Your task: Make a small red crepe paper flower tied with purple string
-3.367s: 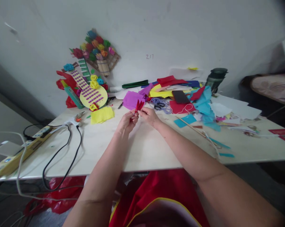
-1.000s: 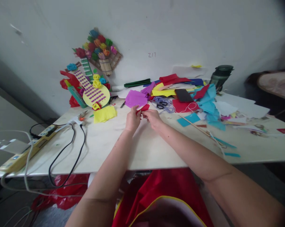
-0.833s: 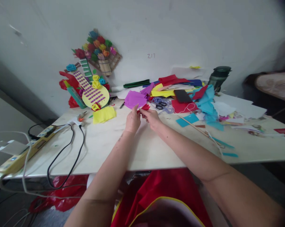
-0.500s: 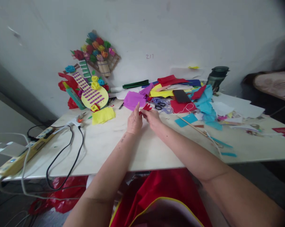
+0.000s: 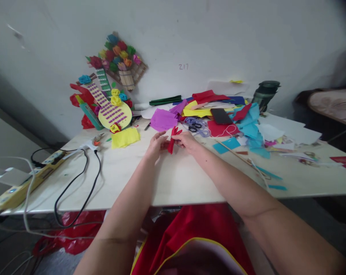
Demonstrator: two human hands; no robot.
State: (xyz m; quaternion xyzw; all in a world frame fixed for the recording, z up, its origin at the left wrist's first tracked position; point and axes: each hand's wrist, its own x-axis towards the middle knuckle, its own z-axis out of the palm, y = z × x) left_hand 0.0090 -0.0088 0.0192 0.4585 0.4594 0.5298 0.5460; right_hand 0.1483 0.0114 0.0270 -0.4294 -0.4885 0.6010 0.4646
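A narrow bundle of folded red crepe paper [image 5: 172, 145] stands over the middle of the table, its strips fanning a little at the top. My right hand [image 5: 187, 141] pinches it from the right between thumb and fingers. Just left of the bundle is my left hand [image 5: 156, 146], its fingers apart and bent towards the paper; they seem to hold nothing. Behind the hands lie a sheet of purple crepe paper [image 5: 163, 120] and black-handled scissors [image 5: 194, 127].
Yellow paper [image 5: 125, 138], a guitar-shaped craft [image 5: 115, 116] and a glue bottle [image 5: 89, 114] are at left. A glue gun [image 5: 90, 145] and power strip [image 5: 32, 181] sit nearer. Rightwards are a phone [image 5: 221, 116], blue paper scraps [image 5: 226, 145], a thin stick [image 5: 241, 158] and a dark bottle [image 5: 264, 95].
My left hand has drawn away from the red paper to the left and its fingers have loosened. The bundle now stands more upright in my right hand.
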